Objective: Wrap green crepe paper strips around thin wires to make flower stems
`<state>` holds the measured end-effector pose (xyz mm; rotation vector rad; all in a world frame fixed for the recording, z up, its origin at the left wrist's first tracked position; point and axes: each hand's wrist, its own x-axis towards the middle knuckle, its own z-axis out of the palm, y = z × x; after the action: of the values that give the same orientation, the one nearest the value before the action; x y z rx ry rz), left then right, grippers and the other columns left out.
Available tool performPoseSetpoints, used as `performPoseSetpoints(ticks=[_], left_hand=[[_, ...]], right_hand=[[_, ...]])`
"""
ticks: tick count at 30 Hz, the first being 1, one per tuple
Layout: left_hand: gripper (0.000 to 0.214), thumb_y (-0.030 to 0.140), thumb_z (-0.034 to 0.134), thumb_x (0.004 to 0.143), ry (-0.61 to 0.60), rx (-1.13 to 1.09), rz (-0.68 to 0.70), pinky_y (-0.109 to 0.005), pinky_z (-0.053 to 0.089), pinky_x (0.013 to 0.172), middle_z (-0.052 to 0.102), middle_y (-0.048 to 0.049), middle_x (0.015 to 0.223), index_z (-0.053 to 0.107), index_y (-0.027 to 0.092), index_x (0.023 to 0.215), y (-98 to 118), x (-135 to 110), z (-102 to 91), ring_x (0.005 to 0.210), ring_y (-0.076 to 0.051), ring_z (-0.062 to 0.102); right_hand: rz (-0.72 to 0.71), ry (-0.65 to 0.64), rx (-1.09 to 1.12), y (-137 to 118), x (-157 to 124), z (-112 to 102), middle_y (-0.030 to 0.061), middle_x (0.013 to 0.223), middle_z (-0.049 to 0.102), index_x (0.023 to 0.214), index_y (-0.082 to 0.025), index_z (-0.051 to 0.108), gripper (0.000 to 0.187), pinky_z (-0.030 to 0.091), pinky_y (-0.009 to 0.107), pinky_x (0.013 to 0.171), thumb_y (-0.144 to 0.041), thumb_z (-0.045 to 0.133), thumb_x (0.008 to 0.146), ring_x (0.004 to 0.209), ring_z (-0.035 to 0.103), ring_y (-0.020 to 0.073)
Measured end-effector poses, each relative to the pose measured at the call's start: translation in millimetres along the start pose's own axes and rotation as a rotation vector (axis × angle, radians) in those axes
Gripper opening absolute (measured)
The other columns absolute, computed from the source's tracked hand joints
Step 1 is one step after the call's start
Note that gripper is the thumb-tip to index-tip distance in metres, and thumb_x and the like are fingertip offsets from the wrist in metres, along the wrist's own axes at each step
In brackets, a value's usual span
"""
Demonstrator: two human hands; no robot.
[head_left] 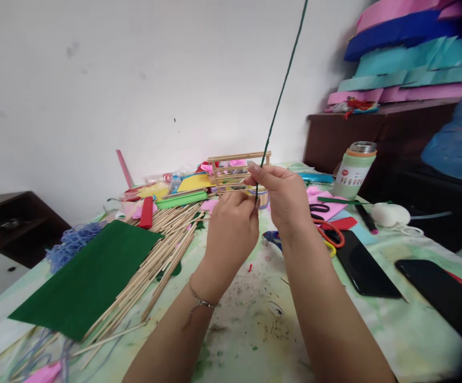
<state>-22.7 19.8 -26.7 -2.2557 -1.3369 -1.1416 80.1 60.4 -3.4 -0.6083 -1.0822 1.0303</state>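
Observation:
A long, thin, dark green stem [282, 93] with a twisted, wrapped-looking surface rises from my hands, leaning a little right and leaving the top of the view. Closed near its lower end is my left hand [233, 226], with a chain bracelet at the wrist. Just above it, my right hand [285, 199] pinches the stem between thumb and fingers. My fingers hide the stem's bottom tip. Behind both hands stands a small rack of wooden sticks [239, 156], partly covered by them. To the left, a bundle of wooden sticks [163, 239] lies beside a dark green sheet [91, 276].
Blue yarn [73, 242] lies far left. At right are orange-handled scissors [337, 234], a black phone [369, 266], another dark phone-like slab [430, 287], a white glue-bottle-like object [390, 214] and an uncapped green bottle [354, 173]. A glue gun [273, 239] sits partly behind my right arm.

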Motion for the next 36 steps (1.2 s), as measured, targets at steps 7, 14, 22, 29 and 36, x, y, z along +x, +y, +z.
performPoseSetpoints(ticks=[7,14,22,29,36], left_hand=[[0.024,0.024,0.052,0.090,-0.163,-0.642,-0.202,-0.032,0.048,0.076,0.069,-0.0047,0.084,0.066,0.017,0.072,-10.6,5.2,-13.3,0.083,-0.019,0.061],[0.023,0.030,0.055,0.087,-0.306,-0.934,-0.316,-0.030,0.047,0.071,0.069,-0.0041,0.079,0.066,0.017,0.072,-12.4,6.7,-21.0,0.074,-0.015,0.058],[0.026,0.020,0.044,0.092,-0.119,-0.282,-0.091,-0.038,0.045,0.084,0.065,-0.0093,0.090,0.058,0.016,0.071,-3.6,3.0,-0.3,0.092,-0.023,0.057],[0.026,0.024,0.043,0.093,-0.206,-0.537,-0.199,-0.035,0.046,0.078,0.064,-0.0058,0.082,0.060,0.017,0.074,-7.2,3.6,-7.4,0.083,-0.020,0.058],[0.026,0.029,0.048,0.091,-0.270,-0.754,-0.255,-0.031,0.045,0.075,0.064,-0.0051,0.084,0.061,0.017,0.072,-10.5,5.4,-10.8,0.081,-0.018,0.057]], right_hand=[[0.147,-0.247,0.043,-5.5,-0.4,-9.6,0.0044,0.080,0.072,0.079,-0.021,0.073,0.032,0.038,0.025,0.047,-0.052,0.074,0.069,0.069,0.062,0.0155],[0.131,-0.370,0.130,-9.2,3.0,-21.8,0.0011,0.073,0.070,0.073,-0.020,0.074,0.014,0.035,0.023,0.039,-0.034,0.076,0.071,0.053,0.054,0.0100],[0.020,0.000,0.034,-3.4,5.7,-9.2,-0.0019,0.056,0.065,0.055,-0.018,0.064,0.022,0.042,0.023,0.049,-0.027,0.083,0.058,0.054,0.056,0.0099],[0.034,-0.154,0.042,-2.5,5.6,-13.2,-0.0007,0.068,0.070,0.069,-0.020,0.070,0.020,0.046,0.023,0.054,-0.038,0.077,0.070,0.064,0.060,0.0110],[0.044,-0.204,0.131,-0.9,8.0,-19.9,0.0002,0.067,0.071,0.072,-0.019,0.074,0.014,0.046,0.022,0.051,-0.033,0.075,0.072,0.063,0.062,0.0113]])
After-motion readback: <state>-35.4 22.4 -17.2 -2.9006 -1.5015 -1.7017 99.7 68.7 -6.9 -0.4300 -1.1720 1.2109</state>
